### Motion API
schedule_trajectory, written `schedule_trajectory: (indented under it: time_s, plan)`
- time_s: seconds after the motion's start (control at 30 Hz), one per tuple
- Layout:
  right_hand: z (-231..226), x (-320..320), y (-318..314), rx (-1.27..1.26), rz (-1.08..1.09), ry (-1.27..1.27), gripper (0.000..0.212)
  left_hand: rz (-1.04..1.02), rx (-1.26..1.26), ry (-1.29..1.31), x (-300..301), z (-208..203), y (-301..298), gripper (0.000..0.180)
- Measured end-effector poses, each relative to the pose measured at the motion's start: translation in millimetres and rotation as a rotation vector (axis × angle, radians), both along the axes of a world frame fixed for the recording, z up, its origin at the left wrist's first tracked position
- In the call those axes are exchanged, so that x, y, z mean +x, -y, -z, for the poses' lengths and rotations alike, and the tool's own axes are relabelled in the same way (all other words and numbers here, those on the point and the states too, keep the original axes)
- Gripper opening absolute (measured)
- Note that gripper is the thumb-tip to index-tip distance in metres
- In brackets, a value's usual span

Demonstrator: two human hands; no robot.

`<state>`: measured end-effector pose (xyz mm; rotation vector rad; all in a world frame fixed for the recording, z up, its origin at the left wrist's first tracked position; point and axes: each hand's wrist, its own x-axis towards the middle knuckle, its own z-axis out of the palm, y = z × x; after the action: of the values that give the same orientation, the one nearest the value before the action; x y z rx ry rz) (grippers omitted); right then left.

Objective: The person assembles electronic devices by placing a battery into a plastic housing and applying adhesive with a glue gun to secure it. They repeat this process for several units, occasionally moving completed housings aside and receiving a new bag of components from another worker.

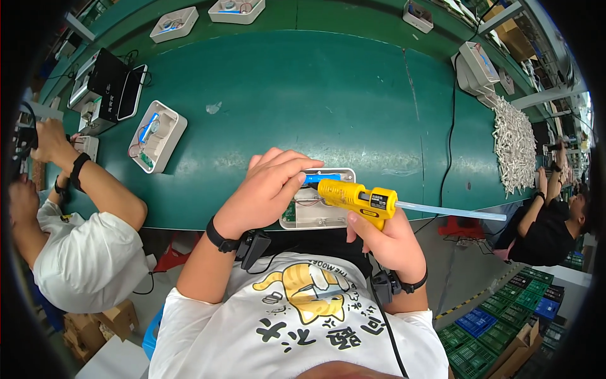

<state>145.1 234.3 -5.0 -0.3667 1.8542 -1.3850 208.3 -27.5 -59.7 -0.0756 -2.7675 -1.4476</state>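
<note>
A yellow hot glue gun (356, 199) is gripped in my right hand (394, 243), its nozzle pointing left into a white plastic housing (315, 221). A long clear glue stick (451, 210) sticks out of the gun's back end. The housing lies at the table's near edge and holds a blue battery (323, 178), thin wires and a green circuit board (288, 211). My left hand (268, 186) rests over the housing's left side, its fingers stretched along the far rim by the battery. It partly hides the housing.
Another open housing (165, 142) lies to the left, near a black device (104, 88). At the right are a heap of white cable pieces (512, 145), stacked housings (476, 63) and a black cable (452, 126). Co-workers sit on both sides; more housings (173, 25) stand on the far shelf.
</note>
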Motion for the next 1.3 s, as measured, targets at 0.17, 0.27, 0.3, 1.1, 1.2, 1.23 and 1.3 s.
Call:
schedule_trajectory:
  time_s: [0.17, 0.27, 0.3, 1.1, 1.2, 1.23, 1.3]
  plan:
    - [0.2, 1.2, 3.9, 0.088, -0.080, -0.060, 0.029, 0.010, 0.016, -0.011, 4.0, 0.8, 2.2, 0.046]
    - [0.4, 7.0, 3.2, 0.053, -0.049, -0.177, 0.028, 0.011, 0.012, -0.034, 5.5, 0.3, 2.1, 0.053]
    - [0.6, 8.3, 0.4, 0.052, -0.002, -0.128, 0.028, 0.027, 0.006, -0.016, 5.5, -2.0, 2.4, 0.055]
    - [74.5, -30.5, -49.2, -0.566, 0.464, -0.116, 0.021, -0.444, 0.357, 0.226, -86.3, -20.0, 85.3, 0.044]
    - [74.0, -30.7, -46.4, -0.594, 0.483, -0.132, 0.020, -0.313, 0.469, -0.103, -138.4, 31.4, 98.3, 0.046]
    - [73.8, -31.1, -47.2, -0.576, 0.477, -0.137, 0.020, -0.233, 0.527, -0.257, -153.9, 38.6, 101.9, 0.047]
    - [74.6, -32.4, -50.1, -0.539, 0.470, -0.149, 0.020, -0.287, 0.319, -0.252, -183.6, 42.0, 117.0, 0.050]
